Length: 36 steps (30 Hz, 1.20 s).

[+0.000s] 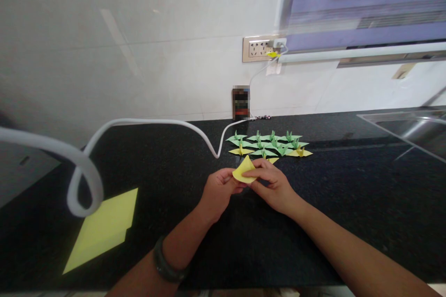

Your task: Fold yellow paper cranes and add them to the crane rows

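A yellow paper piece is held above the counter, between the two hands and on the near side of the rows of green paper cranes. Its left part is gripped by the fingers of the left hand, which are closed on the edge. From the right, the paper is clamped by the right hand — one finger is laid flat across the upper face, the thumb is set lower. Neither hand can be rated the nearer, as contact is made by both. From the left fingers the paper lies to the right and slightly away; from the right fingers, to the left.

One corner is pointed away from the body, towards the cranes and the wall; a second is directed left, over the left fingertips. The sheet is seen to be bowed, with a curved lower edge. No clear long axis can be established — the right-hand portion is covered by fingers. Yellow sheets are noted on the counter, well apart to the left.
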Available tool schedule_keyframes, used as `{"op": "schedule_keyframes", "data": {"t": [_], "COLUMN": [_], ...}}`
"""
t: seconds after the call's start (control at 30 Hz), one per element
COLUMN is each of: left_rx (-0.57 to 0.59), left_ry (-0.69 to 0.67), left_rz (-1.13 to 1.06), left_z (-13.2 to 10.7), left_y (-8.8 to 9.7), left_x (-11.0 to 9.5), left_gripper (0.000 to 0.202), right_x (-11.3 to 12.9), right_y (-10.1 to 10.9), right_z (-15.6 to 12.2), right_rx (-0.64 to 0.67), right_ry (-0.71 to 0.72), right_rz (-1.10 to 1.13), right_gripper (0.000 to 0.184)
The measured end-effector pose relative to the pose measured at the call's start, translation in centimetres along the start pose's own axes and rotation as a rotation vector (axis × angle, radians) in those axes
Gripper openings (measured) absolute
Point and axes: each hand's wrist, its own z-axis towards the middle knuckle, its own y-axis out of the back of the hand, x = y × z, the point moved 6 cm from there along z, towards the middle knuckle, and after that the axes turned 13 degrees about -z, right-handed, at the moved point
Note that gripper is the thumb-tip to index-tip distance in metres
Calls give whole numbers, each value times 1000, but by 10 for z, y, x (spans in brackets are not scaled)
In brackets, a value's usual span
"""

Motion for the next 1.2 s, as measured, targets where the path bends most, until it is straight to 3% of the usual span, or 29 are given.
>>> {"op": "schedule_keyframes", "data": {"t": [0.27,0.57,0.77,0.9,0.97,1.1,1.2], "left_rx": [74,126,44,42,49,54,60], "left_ry": [110,76,43,37,33,26,15], "left_rz": [-337,-320,-256,-246,-251,-246,-239], "left_z": [0,-2,-1,-1,-2,-1,-1], "left_y": [-4,-8,-3,-4,-5,-5,-4], "left_x": [2,2,2,2,1,0,1], "left_gripper": [23,24,27,28,30,30,29], "right_x": [2,9,17,18,18,16,14], "right_y": [1,1,0,-2,-2,-3,-3], "right_z": [0,-1,-1,0,0,-1,0], "right_rx": [11,44,109,147,145,102,78], "right_ry": [63,79,67,55,80,107,90], "right_rz": [-55,0,18,-23,-14,-22,-35], "right_gripper": [30,28,35,30,29,44,35]}}
